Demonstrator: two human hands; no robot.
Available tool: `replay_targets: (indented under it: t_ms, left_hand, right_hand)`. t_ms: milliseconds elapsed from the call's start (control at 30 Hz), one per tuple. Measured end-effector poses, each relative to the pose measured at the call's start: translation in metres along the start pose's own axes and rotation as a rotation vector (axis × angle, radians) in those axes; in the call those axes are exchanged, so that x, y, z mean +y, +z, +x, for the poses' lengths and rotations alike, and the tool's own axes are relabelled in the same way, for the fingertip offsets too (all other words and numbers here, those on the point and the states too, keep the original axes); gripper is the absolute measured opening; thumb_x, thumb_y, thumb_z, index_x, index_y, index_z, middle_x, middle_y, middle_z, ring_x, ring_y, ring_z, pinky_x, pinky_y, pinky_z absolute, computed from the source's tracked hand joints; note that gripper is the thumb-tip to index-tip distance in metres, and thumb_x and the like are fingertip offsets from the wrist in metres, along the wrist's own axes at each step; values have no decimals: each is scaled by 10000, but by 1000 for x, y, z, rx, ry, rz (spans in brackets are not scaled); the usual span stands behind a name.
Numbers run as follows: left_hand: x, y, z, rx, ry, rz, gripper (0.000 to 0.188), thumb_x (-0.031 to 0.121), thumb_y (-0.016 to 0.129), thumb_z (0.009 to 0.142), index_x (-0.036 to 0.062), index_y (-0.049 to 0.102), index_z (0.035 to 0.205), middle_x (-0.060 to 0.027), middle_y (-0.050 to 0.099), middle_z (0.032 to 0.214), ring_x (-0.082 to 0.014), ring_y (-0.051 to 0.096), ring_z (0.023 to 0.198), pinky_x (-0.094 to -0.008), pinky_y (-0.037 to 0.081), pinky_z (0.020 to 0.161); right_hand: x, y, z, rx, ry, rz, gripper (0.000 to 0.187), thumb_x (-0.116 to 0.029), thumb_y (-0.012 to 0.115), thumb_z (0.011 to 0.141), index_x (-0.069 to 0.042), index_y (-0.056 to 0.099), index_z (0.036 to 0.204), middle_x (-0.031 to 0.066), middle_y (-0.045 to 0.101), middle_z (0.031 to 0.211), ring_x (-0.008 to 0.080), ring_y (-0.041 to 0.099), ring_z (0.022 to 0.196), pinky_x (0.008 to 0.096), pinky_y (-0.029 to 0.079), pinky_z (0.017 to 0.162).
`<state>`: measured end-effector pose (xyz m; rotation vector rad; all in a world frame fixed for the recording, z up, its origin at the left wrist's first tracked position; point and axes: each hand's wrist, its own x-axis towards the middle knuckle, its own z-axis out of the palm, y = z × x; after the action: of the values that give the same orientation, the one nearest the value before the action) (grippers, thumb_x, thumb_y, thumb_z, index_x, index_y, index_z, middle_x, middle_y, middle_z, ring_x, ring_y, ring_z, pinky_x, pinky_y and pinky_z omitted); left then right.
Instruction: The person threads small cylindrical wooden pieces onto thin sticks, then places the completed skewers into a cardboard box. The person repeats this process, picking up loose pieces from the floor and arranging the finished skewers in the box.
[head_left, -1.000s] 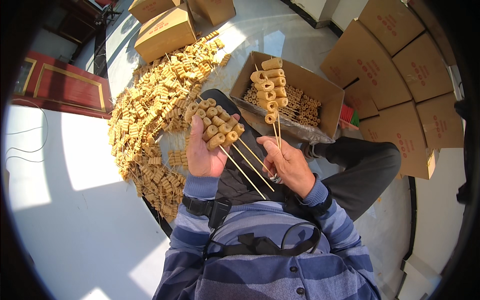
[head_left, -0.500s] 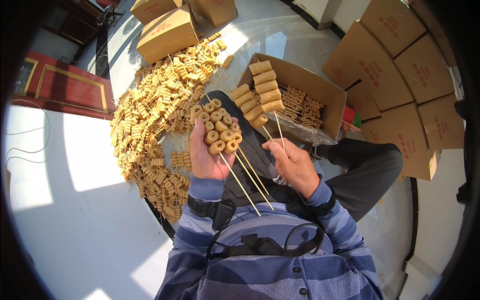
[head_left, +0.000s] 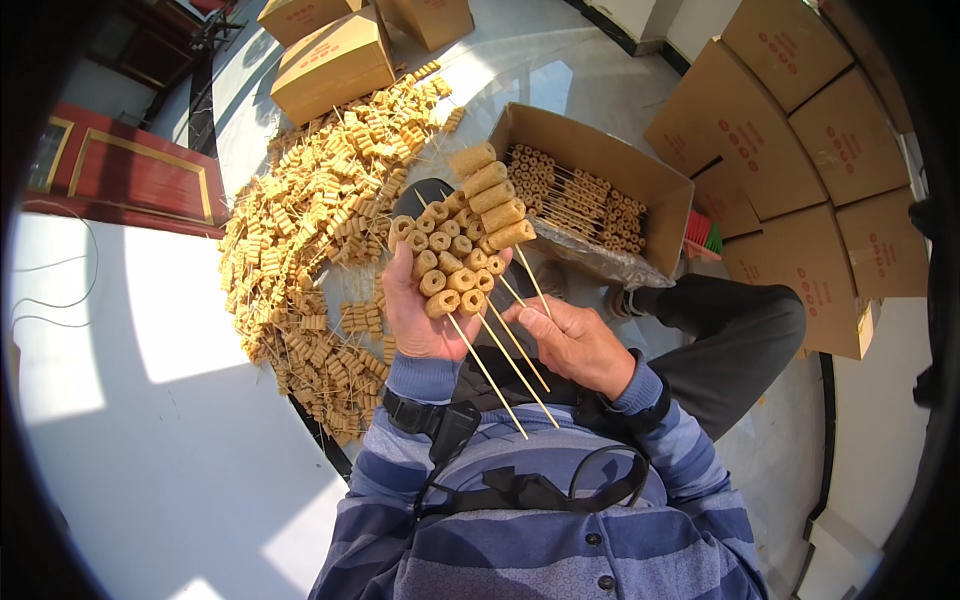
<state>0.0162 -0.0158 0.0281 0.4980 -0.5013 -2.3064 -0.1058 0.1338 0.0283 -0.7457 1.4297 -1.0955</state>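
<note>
In my left hand point(head_left: 418, 318) lies a bundle of skewers point(head_left: 447, 268) strung with golden-brown, hollow rolls of food. Their bare sticks point down toward my waist. My right hand point(head_left: 578, 345) pinches the stick ends of further skewers point(head_left: 497, 205), whose rolls lean against the upper right of the bundle. One of these stands tilted, its rolls showing lengthwise. Just beyond my hands, an open cardboard box point(head_left: 640, 180) holds rows of the same skewers point(head_left: 575, 200), with clear plastic lining point(head_left: 605, 258) over its near edge.
A big heap of loose skewers point(head_left: 310, 210) covers the floor at left. Closed cardboard boxes point(head_left: 335, 70) stand behind it, and more are stacked point(head_left: 770, 150) at right. Red and green items point(head_left: 705, 234) sit beside the open box. My bent leg point(head_left: 720, 335) lies at right.
My right hand has moved left, bringing its skewers from above the open box's near corner against the bundle in my left hand. The bundle has shifted slightly right.
</note>
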Motion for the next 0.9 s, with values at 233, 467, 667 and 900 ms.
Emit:
replay_targets:
  t_ms: [233, 467, 667, 900]
  left_hand:
    - [0, -15, 4, 106, 49, 7, 677, 563, 510, 987, 21, 452, 1389, -187, 591, 1267, -352, 627, 1118, -514, 551, 927]
    - [7, -12, 3, 39, 15, -3, 662, 551, 502, 991, 20, 470, 1385, -202, 602, 1251, -340, 624, 1114, -490, 557, 885]
    - [3, -10, 4, 77, 67, -13, 658, 523, 546, 974, 41, 454, 1414, -186, 545, 1364, -351, 569, 1224, -530, 526, 965]
    - [1, -8, 9, -9, 12, 82, 797, 596, 550, 941, 10, 392, 1458, -233, 487, 1424, -466, 485, 1311, -578, 472, 1045]
  right_hand:
    - [0, -1, -1, 95, 8, 16, 313, -321, 480, 1075, -80, 640, 1195, 24, 556, 616, 98, 567, 547, 281, 462, 537]
    - [13, -3, 2, 390, -189, -565, 258, -291, 533, 1045, -77, 637, 1145, 116, 614, 626, 260, 642, 550, 365, 506, 542]
    - [13, 1, -6, 298, -206, -716, 264, -314, 514, 1049, -100, 645, 1131, 139, 639, 665, 316, 665, 612, 421, 514, 575]
    - [11, 0, -8, 181, -170, -814, 253, -328, 489, 1051, -115, 615, 1102, 184, 645, 725, 389, 645, 658, 485, 501, 591]
